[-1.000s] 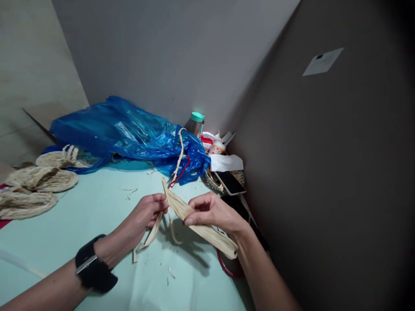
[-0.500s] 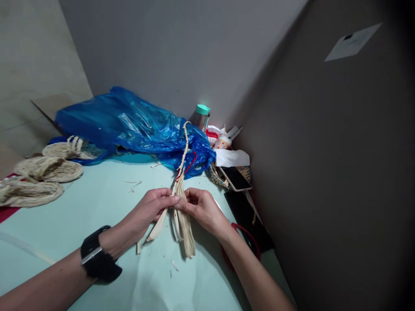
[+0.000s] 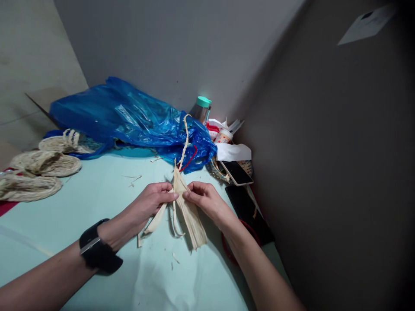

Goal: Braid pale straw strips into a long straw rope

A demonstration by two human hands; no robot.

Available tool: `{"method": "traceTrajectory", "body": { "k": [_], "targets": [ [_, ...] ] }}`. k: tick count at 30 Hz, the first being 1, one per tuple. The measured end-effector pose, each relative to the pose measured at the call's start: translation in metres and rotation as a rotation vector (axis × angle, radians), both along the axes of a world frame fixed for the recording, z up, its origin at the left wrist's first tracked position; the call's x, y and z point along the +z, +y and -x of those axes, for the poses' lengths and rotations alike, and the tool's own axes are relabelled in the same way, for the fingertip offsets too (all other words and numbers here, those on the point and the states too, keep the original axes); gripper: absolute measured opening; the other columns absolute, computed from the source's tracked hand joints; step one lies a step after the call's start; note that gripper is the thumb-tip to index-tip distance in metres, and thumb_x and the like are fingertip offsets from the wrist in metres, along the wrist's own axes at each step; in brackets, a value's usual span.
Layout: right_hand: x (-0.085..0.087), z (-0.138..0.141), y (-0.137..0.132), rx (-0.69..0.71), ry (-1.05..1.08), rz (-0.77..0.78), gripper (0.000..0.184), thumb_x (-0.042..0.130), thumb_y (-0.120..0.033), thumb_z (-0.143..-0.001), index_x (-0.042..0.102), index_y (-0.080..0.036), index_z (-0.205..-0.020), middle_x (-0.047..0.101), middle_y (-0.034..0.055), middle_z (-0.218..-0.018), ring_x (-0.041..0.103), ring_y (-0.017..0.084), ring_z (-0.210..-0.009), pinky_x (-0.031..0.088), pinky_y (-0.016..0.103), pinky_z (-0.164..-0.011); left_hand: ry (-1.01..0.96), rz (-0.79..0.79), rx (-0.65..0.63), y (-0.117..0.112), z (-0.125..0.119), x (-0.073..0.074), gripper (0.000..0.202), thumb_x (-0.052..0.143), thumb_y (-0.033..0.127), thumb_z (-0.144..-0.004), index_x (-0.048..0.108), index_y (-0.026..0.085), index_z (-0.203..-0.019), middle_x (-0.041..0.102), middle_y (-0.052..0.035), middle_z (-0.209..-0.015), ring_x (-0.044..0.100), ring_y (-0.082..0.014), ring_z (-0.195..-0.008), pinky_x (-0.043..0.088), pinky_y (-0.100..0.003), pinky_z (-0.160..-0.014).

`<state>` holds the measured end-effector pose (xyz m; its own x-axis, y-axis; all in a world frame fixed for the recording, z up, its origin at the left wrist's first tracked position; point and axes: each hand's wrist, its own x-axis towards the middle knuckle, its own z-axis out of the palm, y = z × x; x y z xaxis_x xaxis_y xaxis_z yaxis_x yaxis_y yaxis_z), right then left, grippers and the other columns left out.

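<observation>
Your left hand [image 3: 152, 202] is pinched shut on thin strips [image 3: 155, 220] that trail down toward the table [image 3: 65, 224]. Just beside it, your right hand [image 3: 202, 199] grips the dried husk [image 3: 191, 214], fingers closed on its upper edge; the husk hangs between both hands, below the braided cord [image 3: 185, 140].

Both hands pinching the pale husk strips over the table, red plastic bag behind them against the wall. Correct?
Not quite: the plastic bag is blue, not red, as the head view shows. The rest holds: the left hand and right hand pinch the pale husk strips over the table.
</observation>
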<state>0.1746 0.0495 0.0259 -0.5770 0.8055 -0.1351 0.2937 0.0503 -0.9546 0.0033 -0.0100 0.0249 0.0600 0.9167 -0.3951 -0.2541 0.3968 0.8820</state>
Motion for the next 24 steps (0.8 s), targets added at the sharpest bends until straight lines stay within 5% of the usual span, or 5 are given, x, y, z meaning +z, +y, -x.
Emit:
{"method": "traceTrajectory", "body": {
  "k": [9,16,24],
  "targets": [
    [0.001,0.004,-0.001,-0.071,0.028,0.067,0.024,0.063,-0.039,-0.073,0.053,-0.017,-0.074,0.046,-0.0035,-0.064,0.038,0.010,-0.058,0.028,0.022,-0.053,-0.051,-0.030,0.026,0.002,0.000,-0.003,0.017,0.074,0.026,-0.069,0.060,0.016,-0.070,0.059,0.0036,-0.058,0.052,-0.0095,-0.050,0.038,-0.021,-0.051],
    [-0.004,0.010,-0.004,-0.068,0.003,-0.021,0.022,0.061,-0.036,-0.074,0.055,-0.016,-0.077,0.050,-0.0016,-0.067,0.042,0.011,-0.061,0.031,0.022,-0.056,0.041,-0.074,0.023,0.004,0.001,-0.001,0.019,0.077,0.031,-0.067,0.068,0.015,-0.072,0.060,0.0036,-0.058,0.049,-0.0099,-0.052,0.035,-0.022,-0.052],
    [0.011,0.012,-0.013,-0.066,-0.200,-0.187,0.012,0.057,-0.028,-0.079,0.054,-0.018,-0.074,0.048,-0.0036,-0.063,0.042,0.012,-0.060,0.030,0.023,-0.056,0.134,-0.115,0.027,0.005,0.003,-0.006,0.021,0.076,0.033,-0.066,0.067,0.015,-0.072,0.064,-0.0001,-0.068,0.056,-0.0153,-0.066,0.041,-0.026,-0.063]
  ]
}}
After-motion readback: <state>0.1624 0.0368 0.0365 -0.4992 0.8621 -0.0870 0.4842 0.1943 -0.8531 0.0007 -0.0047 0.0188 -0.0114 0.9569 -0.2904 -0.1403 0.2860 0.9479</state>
